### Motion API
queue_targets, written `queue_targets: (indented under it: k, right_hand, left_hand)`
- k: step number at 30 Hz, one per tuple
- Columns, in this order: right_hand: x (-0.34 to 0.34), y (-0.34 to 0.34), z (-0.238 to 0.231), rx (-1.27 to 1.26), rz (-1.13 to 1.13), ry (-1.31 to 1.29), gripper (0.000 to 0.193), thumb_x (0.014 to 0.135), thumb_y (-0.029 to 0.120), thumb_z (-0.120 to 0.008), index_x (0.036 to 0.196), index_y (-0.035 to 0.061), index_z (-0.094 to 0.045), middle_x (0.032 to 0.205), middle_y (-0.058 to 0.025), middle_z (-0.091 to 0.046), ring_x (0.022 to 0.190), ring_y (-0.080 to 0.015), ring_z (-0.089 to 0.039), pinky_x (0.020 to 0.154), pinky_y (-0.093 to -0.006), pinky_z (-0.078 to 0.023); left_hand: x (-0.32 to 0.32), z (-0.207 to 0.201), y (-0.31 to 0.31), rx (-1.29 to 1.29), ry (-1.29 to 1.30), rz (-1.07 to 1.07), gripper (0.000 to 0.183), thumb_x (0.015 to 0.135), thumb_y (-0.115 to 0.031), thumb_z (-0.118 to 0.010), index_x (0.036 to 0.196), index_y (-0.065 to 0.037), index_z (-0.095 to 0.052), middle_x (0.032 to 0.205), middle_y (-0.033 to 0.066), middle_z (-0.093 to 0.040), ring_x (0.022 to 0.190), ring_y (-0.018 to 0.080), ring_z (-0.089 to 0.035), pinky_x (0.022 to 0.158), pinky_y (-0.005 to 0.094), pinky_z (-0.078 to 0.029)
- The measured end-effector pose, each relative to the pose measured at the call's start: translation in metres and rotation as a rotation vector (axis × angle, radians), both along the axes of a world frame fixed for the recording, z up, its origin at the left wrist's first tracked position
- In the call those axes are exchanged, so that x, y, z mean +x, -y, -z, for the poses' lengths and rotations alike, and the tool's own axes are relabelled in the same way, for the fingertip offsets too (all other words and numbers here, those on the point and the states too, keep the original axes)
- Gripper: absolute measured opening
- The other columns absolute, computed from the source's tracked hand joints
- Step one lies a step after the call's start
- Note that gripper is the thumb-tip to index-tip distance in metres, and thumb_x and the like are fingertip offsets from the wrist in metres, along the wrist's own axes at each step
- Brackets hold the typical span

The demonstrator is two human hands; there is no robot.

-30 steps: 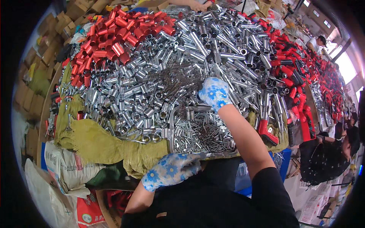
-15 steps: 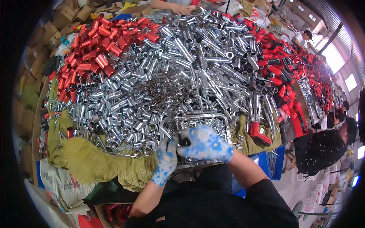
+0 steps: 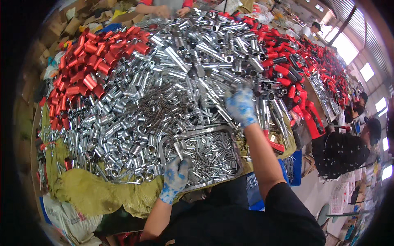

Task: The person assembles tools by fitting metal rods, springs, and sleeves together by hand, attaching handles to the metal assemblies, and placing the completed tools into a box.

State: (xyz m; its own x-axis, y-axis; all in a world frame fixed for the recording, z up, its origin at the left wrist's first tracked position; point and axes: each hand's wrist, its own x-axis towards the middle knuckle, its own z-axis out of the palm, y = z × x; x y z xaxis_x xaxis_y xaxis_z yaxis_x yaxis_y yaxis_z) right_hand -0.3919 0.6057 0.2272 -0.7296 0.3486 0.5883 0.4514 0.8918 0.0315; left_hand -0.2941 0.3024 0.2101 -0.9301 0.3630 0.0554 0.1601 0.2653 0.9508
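Observation:
My left hand [image 3: 176,176], in a blue-and-white patterned glove, is closed at the near left corner of a metal tray. From its fingertips sticks up a short, shiny silver metal part [image 3: 178,149]; its lower end is hidden in the glove. Many small silver pins [image 3: 213,153] lie in the metal tray [image 3: 197,132]. My right hand [image 3: 241,105], gloved alike, reaches out over the long chrome rods [image 3: 215,96] right of the middle. Its fingers are smeared and partly hidden among the metal parts, so its grip cannot be made out.
Dark coil springs [image 3: 164,102] lie mid-heap, ringed by chrome sleeves [image 3: 111,131]. Red tubes [image 3: 90,61] pile up far left, red-and-black handles [image 3: 287,69] far right. Yellow-green cloth [image 3: 90,190] lines the near edge. Another person's hands [image 3: 164,11] are across the table.
My right hand has left my left hand and moved forward and right over the rods. My left hand stays low with the metal part, uncovering the tray of pins.

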Motion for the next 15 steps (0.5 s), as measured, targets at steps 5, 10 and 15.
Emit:
queue_targets:
  k: [5, 10, 15]
  right_hand:
    - [0.019, 0.045, -0.036, -0.431, -0.251, 0.195, 0.059, 0.087, 0.047, -0.05, 0.127, 0.0027, -0.049, 0.142, -0.0178, -0.036, 0.126, -0.038, -0.04, 0.1, -0.0527, -0.034]
    - [0.047, 0.013, -0.069, -0.578, -0.679, 0.141, 0.038, 0.088, 0.034, -0.056, 0.116, 0.009, -0.061, 0.124, -0.0148, -0.055, 0.113, -0.033, -0.053, 0.096, -0.0407, -0.042]
    - [0.053, -0.054, -0.075, -0.758, -0.353, -0.394, 0.023, 0.086, 0.013, -0.063, 0.107, 0.0056, -0.065, 0.098, -0.0108, -0.068, 0.087, -0.0181, -0.063, 0.079, -0.0304, -0.049]
  left_hand:
    - [0.002, 0.012, 0.001, 0.092, 0.022, -0.058, 0.038, 0.093, -0.034, -0.046, 0.085, 0.0, -0.061, 0.066, 0.0056, -0.058, 0.062, 0.0165, -0.055, 0.061, 0.0307, -0.044]
    - [0.0, 0.011, 0.0, 0.094, -0.01, -0.033, 0.034, 0.092, -0.03, -0.048, 0.086, 0.001, -0.06, 0.067, 0.0057, -0.059, 0.061, 0.0145, -0.054, 0.059, 0.0289, -0.043]
    - [0.003, -0.006, -0.005, 0.06, -0.067, -0.096, 0.033, 0.092, -0.03, -0.048, 0.085, 0.0, -0.06, 0.065, 0.0048, -0.058, 0.061, 0.012, -0.054, 0.058, 0.028, -0.043]
